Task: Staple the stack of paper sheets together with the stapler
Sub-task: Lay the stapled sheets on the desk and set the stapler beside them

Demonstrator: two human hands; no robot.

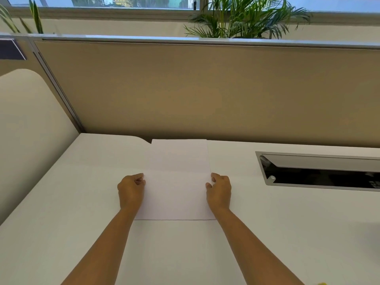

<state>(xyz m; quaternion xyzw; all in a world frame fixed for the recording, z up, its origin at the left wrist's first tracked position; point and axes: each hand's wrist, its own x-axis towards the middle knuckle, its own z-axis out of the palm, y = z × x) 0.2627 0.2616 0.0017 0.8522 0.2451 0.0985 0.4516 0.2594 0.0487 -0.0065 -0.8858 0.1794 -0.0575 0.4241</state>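
Paper lies at the centre of the view: a thin stack of white paper sheets (177, 179) set flat on a white desk top (267, 233), long edges running away from the person, far edge close to the tan fabric partition (205, 89) at the back of the desk. The near edge shows a faint line of layered sheets, roughly squared up.

Both bare forearms reach in from the bottom of the view, one on each side of the stack. The left hand (131, 191) sits against the left long edge with its fingers curled inward and fingertips touching the paper's border; whether any sheets are pinched between thumb and fingers cannot be told. The right hand (219, 191) mirrors it on the right long edge, fingers likewise curled, thumb lying on top of the paper near the edge and the other fingertips at the border. Neither hand is spread flat.

To the right, well apart from the stack, a grey metal-framed rectangular cable slot (320, 171) is recessed in the desk. Green palm-like plants (246, 19) stand behind the partition below a window. A small yellow object (321, 283) peeks in at the bottom edge, too cropped to identify. No stapler shows.
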